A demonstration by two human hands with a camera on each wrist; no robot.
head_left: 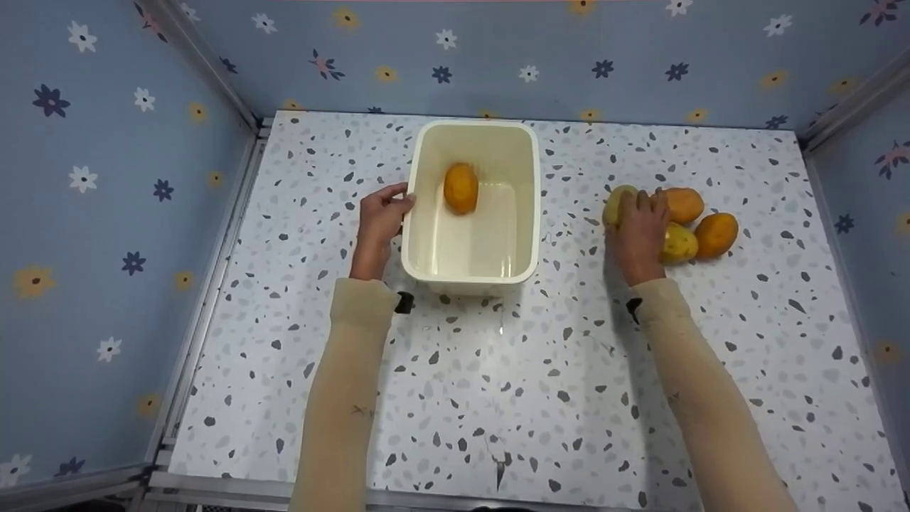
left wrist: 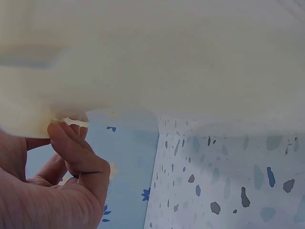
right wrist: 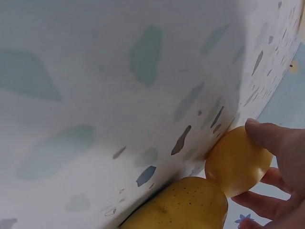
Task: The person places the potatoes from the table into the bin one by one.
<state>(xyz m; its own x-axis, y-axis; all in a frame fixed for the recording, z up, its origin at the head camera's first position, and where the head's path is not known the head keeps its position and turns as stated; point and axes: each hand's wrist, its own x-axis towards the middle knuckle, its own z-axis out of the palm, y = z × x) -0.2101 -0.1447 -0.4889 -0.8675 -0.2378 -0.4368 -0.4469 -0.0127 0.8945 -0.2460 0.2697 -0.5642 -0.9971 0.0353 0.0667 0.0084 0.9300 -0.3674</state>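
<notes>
A cream plastic bin (head_left: 473, 281) stands at the middle of the table with one orange mango (head_left: 461, 188) on its floor. My left hand (head_left: 380, 224) pinches the bin's left rim; the left wrist view shows its fingers bent at the bin's edge (left wrist: 28, 129). To the right, my right hand (head_left: 642, 235) holds a yellow-green mango (head_left: 618, 203), thumb on one side and fingers on the other in the right wrist view (right wrist: 238, 162). Close against that hand lie a yellow speckled mango (head_left: 680, 243) and two orange mangoes, one behind (head_left: 684, 205) and one farther right (head_left: 716, 235).
The white speckled table (head_left: 455, 398) ends at a blue flowered wall panel (head_left: 483, 57) behind. More such panels stand at the left (head_left: 106, 235) and right, with metal rails (head_left: 206, 299) along the left edge.
</notes>
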